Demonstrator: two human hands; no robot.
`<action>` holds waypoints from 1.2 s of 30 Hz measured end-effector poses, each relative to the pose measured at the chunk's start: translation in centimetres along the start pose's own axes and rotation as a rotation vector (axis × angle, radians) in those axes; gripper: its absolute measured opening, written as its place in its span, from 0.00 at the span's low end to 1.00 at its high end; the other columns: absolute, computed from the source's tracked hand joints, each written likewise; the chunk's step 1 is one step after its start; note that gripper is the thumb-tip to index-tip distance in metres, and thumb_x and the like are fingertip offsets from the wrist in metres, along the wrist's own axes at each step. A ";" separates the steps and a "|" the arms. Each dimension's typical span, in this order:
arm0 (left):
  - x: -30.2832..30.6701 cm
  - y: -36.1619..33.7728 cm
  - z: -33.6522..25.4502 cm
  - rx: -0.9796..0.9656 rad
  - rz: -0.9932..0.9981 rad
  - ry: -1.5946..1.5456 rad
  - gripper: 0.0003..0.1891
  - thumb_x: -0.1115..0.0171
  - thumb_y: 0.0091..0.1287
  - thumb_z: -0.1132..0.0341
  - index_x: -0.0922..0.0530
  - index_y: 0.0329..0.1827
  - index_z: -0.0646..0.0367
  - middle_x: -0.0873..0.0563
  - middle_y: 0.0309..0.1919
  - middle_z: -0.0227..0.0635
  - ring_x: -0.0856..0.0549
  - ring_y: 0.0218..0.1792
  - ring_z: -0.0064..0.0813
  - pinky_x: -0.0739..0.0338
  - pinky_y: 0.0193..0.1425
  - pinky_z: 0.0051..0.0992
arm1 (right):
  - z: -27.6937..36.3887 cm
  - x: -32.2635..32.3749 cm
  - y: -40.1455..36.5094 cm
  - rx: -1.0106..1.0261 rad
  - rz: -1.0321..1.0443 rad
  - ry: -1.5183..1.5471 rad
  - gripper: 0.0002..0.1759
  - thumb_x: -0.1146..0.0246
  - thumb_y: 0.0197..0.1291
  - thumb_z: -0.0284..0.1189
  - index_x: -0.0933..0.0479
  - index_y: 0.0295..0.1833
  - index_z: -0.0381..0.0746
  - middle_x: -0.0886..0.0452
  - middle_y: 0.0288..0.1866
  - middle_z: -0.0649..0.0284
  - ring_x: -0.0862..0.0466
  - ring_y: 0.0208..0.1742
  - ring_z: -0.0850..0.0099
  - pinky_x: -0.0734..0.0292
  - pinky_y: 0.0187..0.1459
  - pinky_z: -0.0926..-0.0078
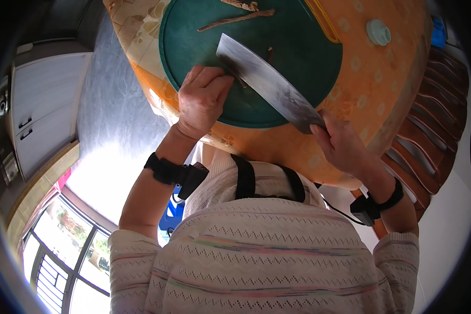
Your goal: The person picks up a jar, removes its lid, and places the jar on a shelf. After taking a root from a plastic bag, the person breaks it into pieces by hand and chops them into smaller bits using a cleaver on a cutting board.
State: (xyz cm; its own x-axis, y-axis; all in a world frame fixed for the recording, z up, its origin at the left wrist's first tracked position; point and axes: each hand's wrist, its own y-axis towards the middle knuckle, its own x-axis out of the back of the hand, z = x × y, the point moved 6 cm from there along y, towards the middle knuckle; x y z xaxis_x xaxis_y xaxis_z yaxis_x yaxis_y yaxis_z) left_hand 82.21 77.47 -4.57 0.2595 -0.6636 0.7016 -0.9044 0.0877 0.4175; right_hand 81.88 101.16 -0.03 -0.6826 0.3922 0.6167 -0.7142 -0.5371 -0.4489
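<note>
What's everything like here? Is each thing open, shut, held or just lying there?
Tablecloth: spread out
Green board: flat on the tablecloth
Knife: held, blade slanting over the board
Right hand: gripping the knife
Left hand: curled shut, anything inside hidden
Long dried strip: lying on the board
Pale cap: lying on the tablecloth
Cabinet fronts: shut

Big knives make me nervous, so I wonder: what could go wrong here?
The left hand is close beside the broad knife held in the right hand, so a slip might nick the left one. A small brown piece lies on the green board close to the knife; a stroke could perhaps knock it away.
</note>
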 end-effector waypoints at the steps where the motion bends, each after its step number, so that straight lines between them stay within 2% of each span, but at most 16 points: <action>1: 0.0 0.1 0.0 0.002 -0.002 -0.001 0.10 0.29 0.46 0.79 0.15 0.32 0.58 0.17 0.33 0.33 0.18 0.34 0.34 0.21 0.39 0.28 | -0.1 0.1 0.0 -0.031 0.022 0.011 0.07 0.44 0.65 0.25 0.32 0.43 0.32 0.27 0.20 0.45 0.22 0.25 0.47 0.29 0.26 0.60; 7: 0.0 0.7 0.1 0.043 -0.014 -0.001 0.10 0.29 0.48 0.79 0.15 0.33 0.57 0.18 0.32 0.34 0.18 0.34 0.34 0.21 0.38 0.28 | -0.2 0.5 0.0 -0.074 0.006 0.005 0.11 0.44 0.66 0.26 0.32 0.50 0.30 0.25 0.20 0.45 0.21 0.24 0.48 0.28 0.26 0.60; 12: -0.5 1.3 0.1 0.026 0.044 0.058 0.10 0.30 0.49 0.77 0.15 0.34 0.55 0.19 0.31 0.34 0.18 0.34 0.34 0.21 0.38 0.29 | 0.1 0.6 -0.1 -0.071 -0.008 -0.006 0.12 0.45 0.66 0.26 0.32 0.51 0.31 0.25 0.21 0.45 0.21 0.24 0.48 0.28 0.26 0.59; 17: -0.2 1.4 0.1 0.045 0.022 0.027 0.11 0.30 0.49 0.78 0.15 0.35 0.54 0.19 0.31 0.33 0.18 0.34 0.34 0.21 0.38 0.28 | 0.1 0.7 -0.3 -0.088 -0.006 -0.007 0.12 0.46 0.66 0.26 0.32 0.52 0.31 0.25 0.22 0.44 0.20 0.25 0.48 0.28 0.26 0.59; 20: 0.3 1.1 0.5 0.068 -0.014 0.009 0.11 0.29 0.49 0.78 0.14 0.36 0.54 0.18 0.31 0.33 0.18 0.34 0.34 0.21 0.37 0.28 | 0.6 0.9 -0.3 -0.046 -0.038 -0.001 0.11 0.46 0.66 0.26 0.32 0.51 0.32 0.24 0.22 0.44 0.20 0.26 0.47 0.28 0.26 0.59; 23: 0.3 1.2 0.4 0.066 -0.022 0.030 0.11 0.29 0.49 0.78 0.14 0.35 0.54 0.18 0.31 0.33 0.17 0.34 0.33 0.21 0.37 0.28 | 0.2 0.6 -0.2 -0.105 0.022 0.008 0.10 0.45 0.66 0.26 0.32 0.49 0.32 0.24 0.23 0.44 0.20 0.26 0.47 0.28 0.27 0.59; 25: 0.1 1.3 0.3 0.053 -0.029 0.038 0.11 0.29 0.49 0.78 0.14 0.35 0.54 0.18 0.31 0.32 0.17 0.34 0.33 0.21 0.37 0.27 | 0.4 0.8 0.0 -0.024 -0.063 0.024 0.07 0.45 0.67 0.26 0.34 0.41 0.33 0.30 0.18 0.51 0.28 0.18 0.55 0.35 0.23 0.67; 26: -0.2 1.4 0.2 0.033 -0.004 0.042 0.11 0.29 0.49 0.77 0.14 0.35 0.54 0.18 0.31 0.33 0.18 0.34 0.33 0.21 0.37 0.27 | 0.4 0.8 0.1 -0.023 -0.061 0.021 0.07 0.45 0.67 0.26 0.34 0.41 0.33 0.30 0.18 0.51 0.28 0.18 0.55 0.35 0.23 0.67; 29: -0.6 1.5 0.1 0.010 0.034 0.055 0.11 0.29 0.48 0.77 0.14 0.35 0.54 0.19 0.31 0.33 0.18 0.34 0.33 0.21 0.36 0.28 | 0.5 1.0 0.2 -0.032 -0.054 0.011 0.07 0.45 0.67 0.26 0.34 0.41 0.33 0.30 0.18 0.51 0.28 0.18 0.55 0.35 0.23 0.67; 31: -0.6 1.3 0.1 0.005 0.049 0.063 0.11 0.29 0.48 0.77 0.14 0.34 0.55 0.19 0.30 0.33 0.18 0.33 0.33 0.22 0.36 0.28 | 0.4 1.0 0.3 -0.099 0.001 -0.001 0.10 0.45 0.66 0.26 0.32 0.49 0.32 0.24 0.23 0.44 0.20 0.27 0.46 0.28 0.27 0.59; 36: -0.3 0.9 0.2 -0.029 0.012 0.031 0.10 0.29 0.47 0.78 0.15 0.33 0.57 0.19 0.31 0.32 0.19 0.33 0.32 0.22 0.36 0.28 | 0.6 0.8 0.3 -0.032 -0.009 -0.017 0.11 0.45 0.66 0.25 0.33 0.50 0.32 0.24 0.22 0.44 0.20 0.26 0.46 0.27 0.26 0.59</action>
State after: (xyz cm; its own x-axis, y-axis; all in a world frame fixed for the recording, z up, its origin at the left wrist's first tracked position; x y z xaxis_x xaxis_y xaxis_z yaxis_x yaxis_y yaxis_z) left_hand 81.26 77.59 -4.51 0.2595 -0.6393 0.7238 -0.8973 0.1175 0.4255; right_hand 81.16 100.86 0.71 -0.6739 0.3840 0.6312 -0.7247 -0.5096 -0.4638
